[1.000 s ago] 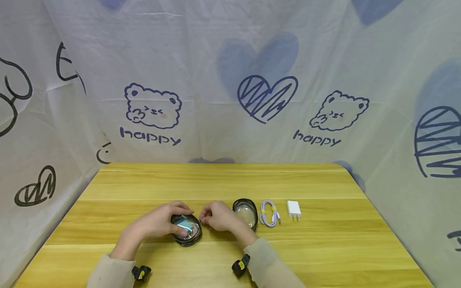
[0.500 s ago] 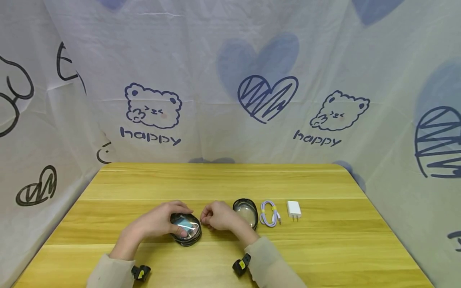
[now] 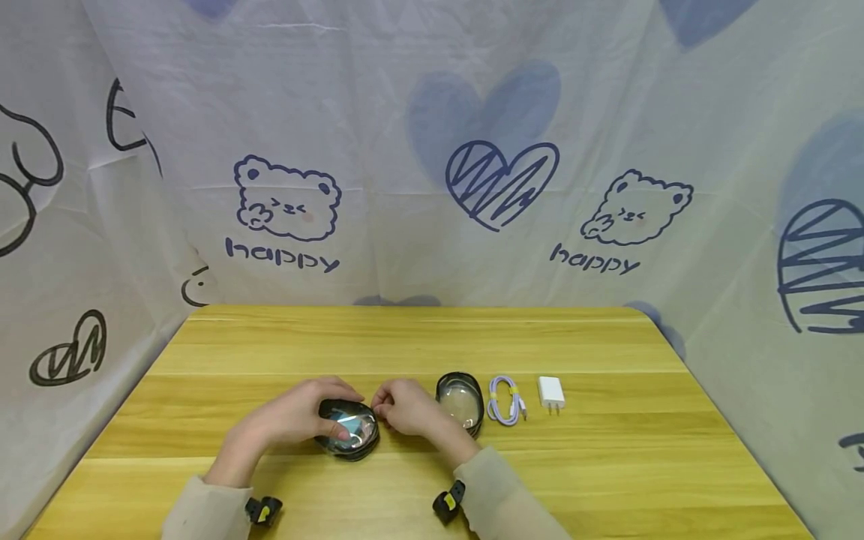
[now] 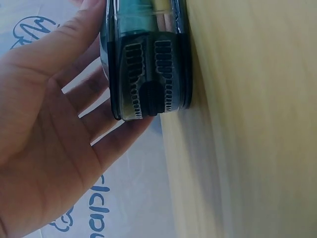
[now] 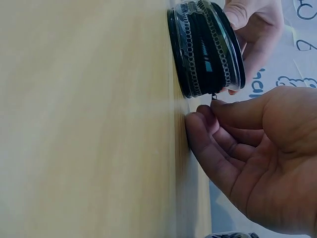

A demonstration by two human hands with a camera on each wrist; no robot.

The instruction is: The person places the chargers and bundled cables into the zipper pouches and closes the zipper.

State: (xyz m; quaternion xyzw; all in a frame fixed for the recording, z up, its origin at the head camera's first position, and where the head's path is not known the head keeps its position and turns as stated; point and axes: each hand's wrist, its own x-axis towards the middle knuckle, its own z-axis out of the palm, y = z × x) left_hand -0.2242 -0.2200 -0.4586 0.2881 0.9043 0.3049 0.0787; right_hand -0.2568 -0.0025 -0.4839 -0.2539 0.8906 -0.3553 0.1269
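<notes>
A round clear pouch with black trim and a zipper [image 3: 349,444] stands on the table, with something light blue inside. My left hand [image 3: 307,412] grips it, thumb on the clear top and fingers round the far side, as the left wrist view [image 4: 54,114] also shows. At the pouch's right edge, the thumb and index finger of my right hand [image 3: 408,409] pinch the small zipper pull [image 5: 214,96]. A gap with a blue piece showing lies between the zipper's rows in the right wrist view, where the pouch [image 5: 233,54] sits upright.
A second clear pouch [image 3: 460,401] with black trim stands just beyond my right wrist. To its right lie a coiled lilac cable [image 3: 496,397] with yellow ties and a white two-prong charger [image 3: 550,391]. A patterned cloth [image 3: 391,247] hangs behind the wooden table [image 3: 607,465].
My right hand has shifted slightly left along the pouch's edge. The pouch has turned and shifted a little under my left hand, which stays nearly in place.
</notes>
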